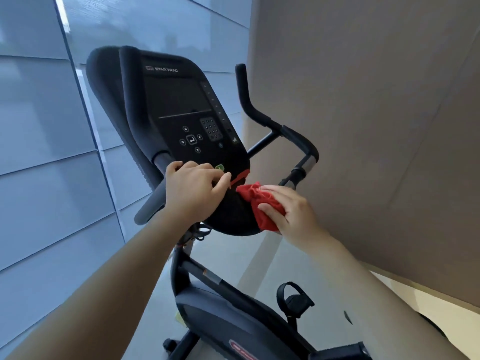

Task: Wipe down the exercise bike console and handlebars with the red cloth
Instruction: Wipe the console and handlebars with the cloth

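Console pass in progress, working the bottom edge; handlebars not being wiped yet.

Right hand (292, 213) is gripping the bunched red cloth (259, 203), thumb and fingers curling round it, and pressing it onto the rounded lower right edge of the console (181, 107), just right of frame centre. Left hand (193, 193) is sitting on the console's lower left edge with fingers curling over it, which looks like bracing. The hands are near each other, not touching. The screen and keypad, upper centre, are showing no cloth on them; I can't tell if they're wiped. Handlebars (298, 138) are running up right of centre and poking out at centre left beside the left wrist, both apart from the cloth. The next move is likely calling for sliding the cloth up over the keypad and screen with light pressure, then wrapping it round each bar, with the left hand shifting clear.
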The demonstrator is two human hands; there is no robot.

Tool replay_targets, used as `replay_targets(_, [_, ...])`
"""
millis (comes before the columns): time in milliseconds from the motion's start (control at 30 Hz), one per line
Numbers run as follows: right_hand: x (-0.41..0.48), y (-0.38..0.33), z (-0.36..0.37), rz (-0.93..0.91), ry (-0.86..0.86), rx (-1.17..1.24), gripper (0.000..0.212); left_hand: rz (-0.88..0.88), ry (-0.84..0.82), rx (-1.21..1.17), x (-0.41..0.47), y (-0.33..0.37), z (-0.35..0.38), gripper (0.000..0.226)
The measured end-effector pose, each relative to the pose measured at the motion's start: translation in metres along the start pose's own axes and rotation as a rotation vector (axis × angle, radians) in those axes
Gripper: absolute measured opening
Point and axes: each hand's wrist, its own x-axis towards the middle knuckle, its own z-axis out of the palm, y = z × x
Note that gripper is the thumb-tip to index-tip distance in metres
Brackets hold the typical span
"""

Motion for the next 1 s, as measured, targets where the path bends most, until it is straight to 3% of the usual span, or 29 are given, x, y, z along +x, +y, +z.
replay_targets(100, [0.012,0.007,-0.004,0.043,0.001,0.000,0.050,0.010,-0.015,0.025,-0.004,0.000,-0.002,0.045])
replay_targets(200, [0.011,-0.003,0.010,-0.036,0.014,0.079,0.044,-0.017,-0.022,0.042,-0.005,0.009,-0.002,0.051])
replay_targets(333, [0.004,0.013,0.008,-0.076,-0.005,0.108,0.052,-0.061,-0.012,0.029,-0.006,0.014,0.000,0.061])
replay_targets(500, [0.010,0.023,0.006,0.010,0.032,0.084,0.055,-0.071,-0.024,0.045,-0.005,0.014,-0.002,0.055])
replay_targets(700, [0.005,0.021,0.006,-0.022,-0.070,0.128,0.066,-0.078,-0.022,0.032,-0.003,0.012,-0.001,0.053])
replay_targets(900, [0.017,0.027,0.003,0.132,-0.185,0.010,0.060,-0.068,-0.036,0.012,-0.006,0.012,-0.003,0.048])
replay_targets(1000, [0.016,0.028,0.003,0.151,-0.136,0.046,0.060,-0.062,-0.030,0.011,-0.007,0.012,-0.003,0.044])
